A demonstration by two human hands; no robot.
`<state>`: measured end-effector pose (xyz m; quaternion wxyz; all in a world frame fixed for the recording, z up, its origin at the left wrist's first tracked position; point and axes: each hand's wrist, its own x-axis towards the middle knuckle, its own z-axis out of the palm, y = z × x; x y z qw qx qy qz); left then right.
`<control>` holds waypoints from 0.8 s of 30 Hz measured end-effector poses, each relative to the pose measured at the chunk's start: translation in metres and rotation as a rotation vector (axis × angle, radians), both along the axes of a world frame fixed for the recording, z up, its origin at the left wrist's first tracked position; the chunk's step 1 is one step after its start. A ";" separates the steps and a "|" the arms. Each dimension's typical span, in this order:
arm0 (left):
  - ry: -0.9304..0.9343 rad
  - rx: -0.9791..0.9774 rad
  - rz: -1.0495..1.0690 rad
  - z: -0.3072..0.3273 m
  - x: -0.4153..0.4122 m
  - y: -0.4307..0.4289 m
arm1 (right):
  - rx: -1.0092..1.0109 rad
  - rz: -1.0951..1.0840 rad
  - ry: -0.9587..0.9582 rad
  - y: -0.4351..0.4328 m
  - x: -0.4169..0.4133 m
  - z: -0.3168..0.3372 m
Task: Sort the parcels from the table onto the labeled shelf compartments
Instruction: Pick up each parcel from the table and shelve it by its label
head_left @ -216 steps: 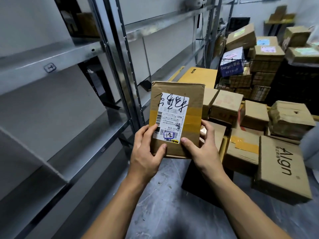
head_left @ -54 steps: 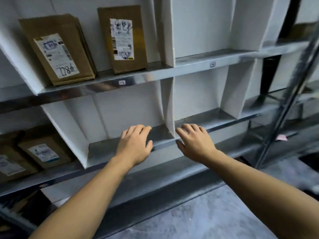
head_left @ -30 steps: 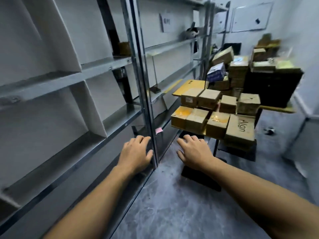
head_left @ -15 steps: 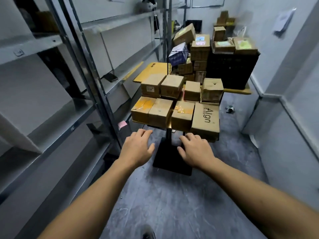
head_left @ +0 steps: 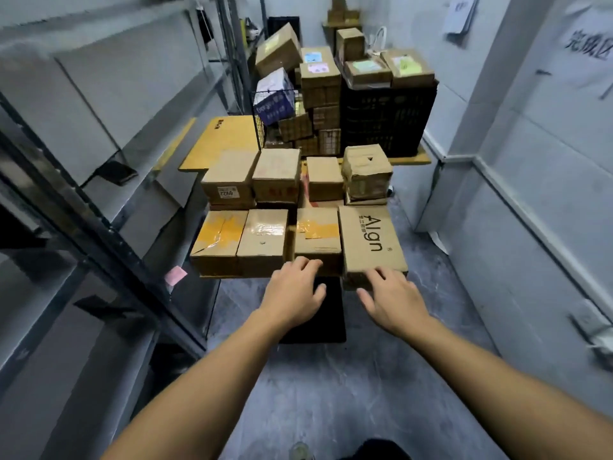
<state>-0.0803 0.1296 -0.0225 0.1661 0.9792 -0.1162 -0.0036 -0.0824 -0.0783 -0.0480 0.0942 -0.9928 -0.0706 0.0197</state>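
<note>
Both hands empty: left hand (head_left: 293, 293) and right hand (head_left: 391, 302) palms down, fingers loosely spread. Right fingertips at near edge of Align box (head_left: 368, 244), left at yellow-taped parcel (head_left: 316, 239); contact unclear. More parcels (head_left: 275, 174) cover the yellow table (head_left: 229, 134). Shelf (head_left: 99, 94) on left.

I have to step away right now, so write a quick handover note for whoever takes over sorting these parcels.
Left hand: open, empty, fingertips at the near edge of the yellow-taped box beside the Align box; contact unclear.
Right hand: open, empty, at the Align box's near edge.
Parcels: two rows of four cardboard boxes on the yellow table; more are piled behind, some on the black crate.
Done: no shelved parcels in view on the shelf rack.
Left: pick up, read label, shelve each.
</note>
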 end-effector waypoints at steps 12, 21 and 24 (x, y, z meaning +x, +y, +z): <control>0.101 0.011 -0.089 -0.036 0.089 -0.067 | 0.076 -0.150 0.109 -0.047 0.067 -0.019; 0.166 -0.039 0.071 -0.076 0.107 -0.096 | 0.118 -0.045 0.209 -0.074 0.113 -0.045; 0.175 -0.173 0.164 -0.085 0.104 -0.099 | 0.302 -0.107 0.203 -0.077 0.116 -0.054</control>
